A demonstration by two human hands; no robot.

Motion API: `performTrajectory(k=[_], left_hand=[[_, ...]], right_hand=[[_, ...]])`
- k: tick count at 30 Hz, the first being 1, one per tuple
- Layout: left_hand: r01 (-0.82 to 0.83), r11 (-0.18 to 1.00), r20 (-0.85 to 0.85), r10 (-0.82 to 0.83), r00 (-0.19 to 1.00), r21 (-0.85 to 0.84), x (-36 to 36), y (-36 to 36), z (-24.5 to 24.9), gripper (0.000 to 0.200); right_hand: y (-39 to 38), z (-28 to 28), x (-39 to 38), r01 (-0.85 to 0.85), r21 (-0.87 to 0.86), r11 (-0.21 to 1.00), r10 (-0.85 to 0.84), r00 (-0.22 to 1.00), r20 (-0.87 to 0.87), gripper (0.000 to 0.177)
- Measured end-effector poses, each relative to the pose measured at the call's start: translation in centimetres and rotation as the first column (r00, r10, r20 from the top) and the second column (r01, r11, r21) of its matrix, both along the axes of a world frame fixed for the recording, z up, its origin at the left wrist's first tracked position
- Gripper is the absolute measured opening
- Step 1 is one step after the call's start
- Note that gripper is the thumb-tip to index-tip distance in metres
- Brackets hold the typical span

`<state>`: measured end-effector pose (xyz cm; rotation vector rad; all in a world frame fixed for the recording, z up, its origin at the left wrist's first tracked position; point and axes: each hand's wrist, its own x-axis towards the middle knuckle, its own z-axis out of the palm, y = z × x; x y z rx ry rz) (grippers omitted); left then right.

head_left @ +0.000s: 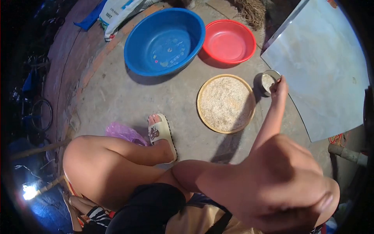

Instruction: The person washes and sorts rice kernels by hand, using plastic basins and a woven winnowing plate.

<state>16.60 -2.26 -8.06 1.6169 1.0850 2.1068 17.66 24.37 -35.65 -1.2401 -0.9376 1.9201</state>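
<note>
My right hand reaches forward, its fingers closed on the right side of a small round metal cup. Pale grain-like bits show inside the cup, which is tilted. Just left of it, a round shallow tray with a yellowish rim holds a layer of pale, grain-like material. My arm's shadow falls across the tray's right side. Near the camera at lower right, a blurred bare limb covers part of my forearm. I do not see my left hand.
A large blue basin and a red basin stand behind the tray. A pale sheet panel lies at right. Purple plastic lies beside my sandalled foot. A printed sack and another person's arm are at left.
</note>
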Motion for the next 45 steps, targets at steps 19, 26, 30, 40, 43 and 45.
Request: performTrajectory(k=[19,26,30,40,43,45], left_hand=[[-0.282,0.938,-0.095,0.305,0.947,0.204,-0.3,4.9,-3.8,0.015],[0.101,0.976,0.951,0.159,0.266,-0.192,-11.7,6.4,-16.4,0.042],[-0.053,0.996,0.851,-0.084,-0.519,0.066,-14.3,3.8,-26.9,0.038],[-0.102,0.858,0.689,0.328,-0.646,-0.504,-13.2,-0.2,-34.8,0.026],[-0.023,0.821,0.699,0.470,-0.539,-0.570,-12.4,-0.2,-34.7,0.026],[0.052,0.820,0.747,0.545,-0.381,-0.571,-11.8,0.1,-35.3,0.029]], right_hand=[[1.5,-1.3,-1.0,-0.296,0.440,0.848,0.054,0.874,0.483,0.038],[-6.8,-1.8,-3.9,-0.374,0.670,0.641,-0.136,0.804,0.579,0.027],[-14.0,-6.1,-4.4,-0.656,0.684,0.319,0.095,0.740,0.666,0.012],[-17.0,-8.2,-3.0,-0.708,0.442,0.550,0.396,0.688,0.609,0.009],[-16.1,-5.5,-4.8,-0.663,0.460,0.591,0.415,0.739,0.531,0.011],[-15.6,-3.7,-5.7,-0.658,0.476,0.583,0.456,0.750,0.479,0.014]])
